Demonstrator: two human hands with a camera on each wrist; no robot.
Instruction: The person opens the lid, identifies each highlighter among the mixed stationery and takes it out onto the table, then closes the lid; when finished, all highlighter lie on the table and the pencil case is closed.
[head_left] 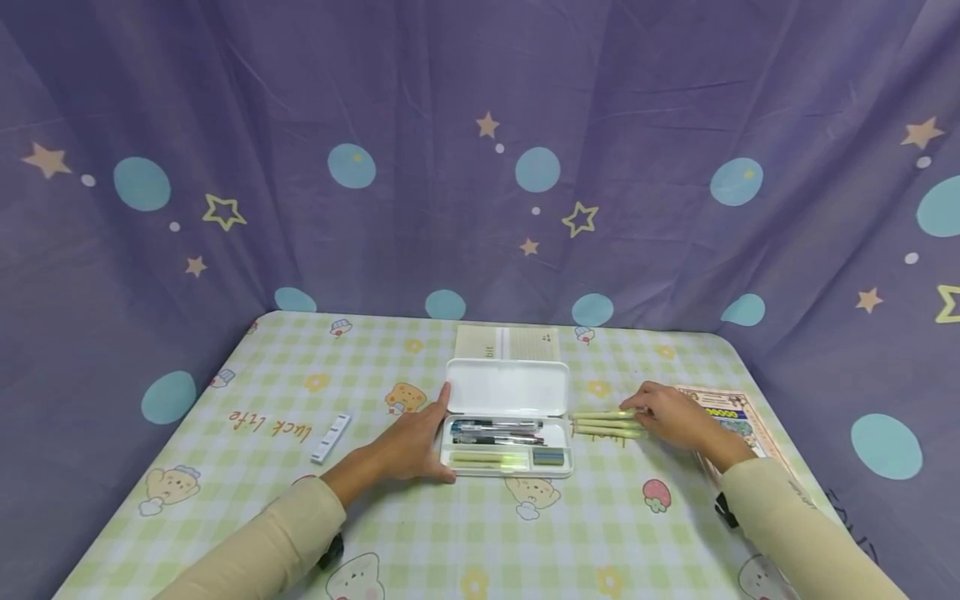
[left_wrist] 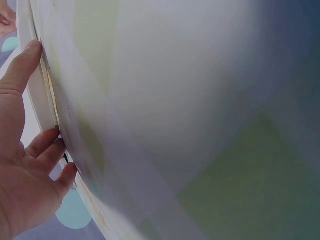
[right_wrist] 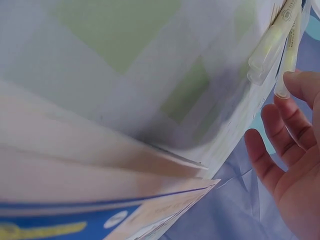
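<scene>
An open white pencil case (head_left: 507,388) lies at the middle of the table, its lid tipped back. Inside are several pens (head_left: 498,433), a yellow pen (head_left: 487,460) in the front compartment and a small dark blue-grey block (head_left: 548,457). My left hand (head_left: 408,442) rests against the case's left side, thumb and fingers spread along its edge. To the right of the case lie several pale yellow pens (head_left: 609,426) side by side. With thumb and index finger, my right hand (head_left: 675,414) pinches the end of one yellow pen (right_wrist: 289,62), its other fingers held loosely.
Behind the case lies a beige notebook (head_left: 506,342). A small white-and-blue box (head_left: 331,438) sits to the left. Under my right forearm is a colourful printed booklet (head_left: 750,417). A checked cloth (head_left: 465,533) covers the table, and a purple curtain (head_left: 450,233) hangs around it.
</scene>
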